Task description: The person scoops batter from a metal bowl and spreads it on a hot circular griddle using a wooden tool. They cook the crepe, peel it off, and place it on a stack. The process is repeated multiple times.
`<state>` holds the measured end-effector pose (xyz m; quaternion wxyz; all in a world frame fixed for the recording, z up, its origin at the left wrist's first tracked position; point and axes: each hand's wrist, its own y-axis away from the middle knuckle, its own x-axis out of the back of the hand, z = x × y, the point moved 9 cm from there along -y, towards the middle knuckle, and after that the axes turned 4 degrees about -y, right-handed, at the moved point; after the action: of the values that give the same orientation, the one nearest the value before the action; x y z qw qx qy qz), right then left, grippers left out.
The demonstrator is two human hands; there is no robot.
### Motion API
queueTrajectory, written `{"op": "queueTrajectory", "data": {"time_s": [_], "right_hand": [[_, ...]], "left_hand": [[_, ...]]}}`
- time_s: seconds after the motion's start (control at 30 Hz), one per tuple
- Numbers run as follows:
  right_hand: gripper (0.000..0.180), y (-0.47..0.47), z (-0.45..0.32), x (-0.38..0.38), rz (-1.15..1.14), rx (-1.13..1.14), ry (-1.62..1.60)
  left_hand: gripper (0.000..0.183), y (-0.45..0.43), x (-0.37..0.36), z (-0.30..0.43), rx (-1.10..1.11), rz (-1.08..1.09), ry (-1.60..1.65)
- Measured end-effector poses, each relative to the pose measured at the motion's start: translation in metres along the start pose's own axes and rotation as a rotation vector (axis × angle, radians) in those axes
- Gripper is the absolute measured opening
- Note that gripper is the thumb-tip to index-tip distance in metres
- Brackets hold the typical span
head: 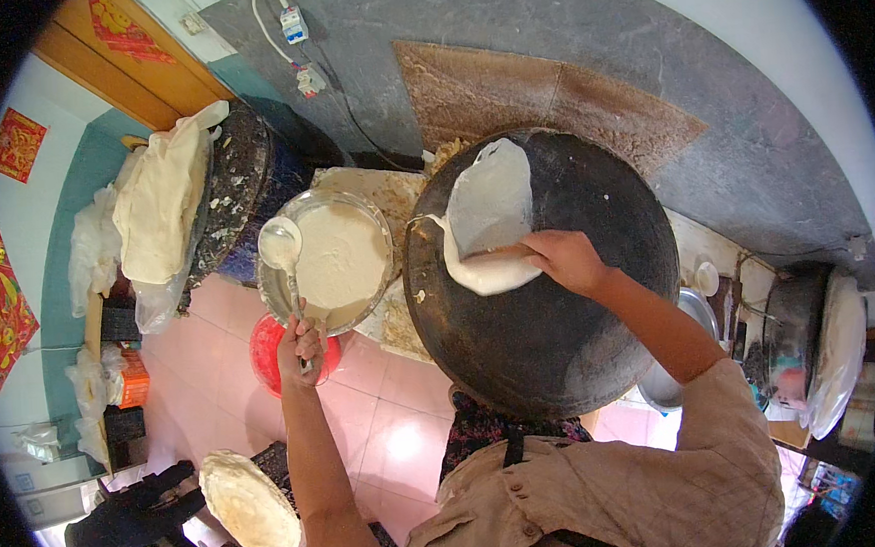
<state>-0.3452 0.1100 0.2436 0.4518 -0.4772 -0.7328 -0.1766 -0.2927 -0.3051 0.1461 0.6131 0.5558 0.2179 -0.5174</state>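
Note:
My left hand (303, 346) grips the handle of a metal ladle (280, 242), whose batter-coated bowl is over the left rim of a wide basin (385, 258). Pale batter (342, 253) fills much of that basin. On the round black griddle (563, 356), my right hand (568, 262) holds a thin wooden spreader (493, 253) against a patch of batter. Beyond the spreader, the batter lies as a thin, greyish layer (489, 187). Nearer me it is thick and white (475, 277), with a thin strand reaching the griddle's left edge.
A red basin (262, 359) is below the batter basin. At left, folded pale sheets (159, 208) lie on plastic atop a dark, crumb-strewn round surface (231, 158). A stack of round flatbreads (249, 503) is at lower left, near a person in black (133, 521). A metal basin (659, 388) sits right of the griddle.

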Motion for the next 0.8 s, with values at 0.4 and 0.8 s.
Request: {"op": "queueTrajectory", "data": {"time_s": [0.4,0.8], "right_hand": [[0.018,-0.067,0.007,-0.009,0.159,0.097,0.051],[0.021,0.053,-0.011,0.005,-0.245,-0.182,-0.050]], "left_hand": [[0.023,-0.049,0.135,-0.025,0.266,0.346,-0.029],[0.034,0.000,0.110,-0.049,0.102,0.116,-0.208]]}}
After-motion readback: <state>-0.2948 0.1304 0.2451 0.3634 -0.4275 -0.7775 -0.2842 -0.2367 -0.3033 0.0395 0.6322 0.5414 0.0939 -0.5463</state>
